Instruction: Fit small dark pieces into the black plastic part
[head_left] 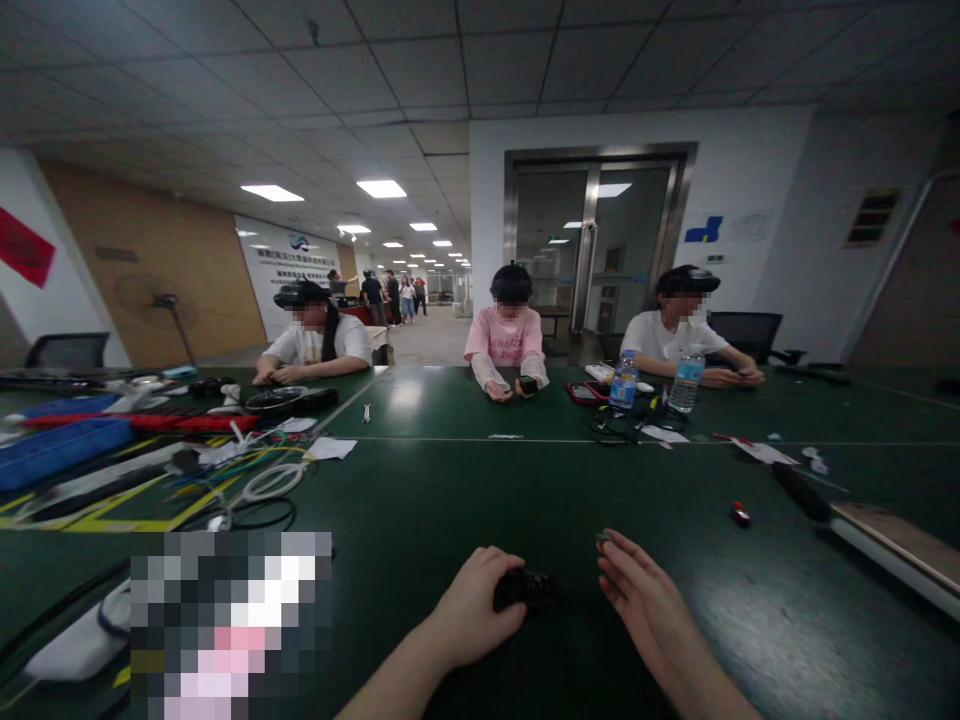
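My left hand (pixel 480 605) is closed around one end of a small black object (pixel 536 588) on the green table; its kind is too dark to make out. The thumb and fingers grip it from the left side. To the right, my right hand (pixel 646 595) is raised a little, its fingertips pinched on a tiny greyish piece (pixel 603 538) too small to name. A gap of bare tabletop separates this hand from the black object.
Cables (pixel 277 482) and a blue tray (pixel 64 452) crowd the left side. A small red item (pixel 740 513) lies to the right. Farther off stand water bottles (pixel 686 380). Three people wearing headsets sit across the green table (pixel 435 490).
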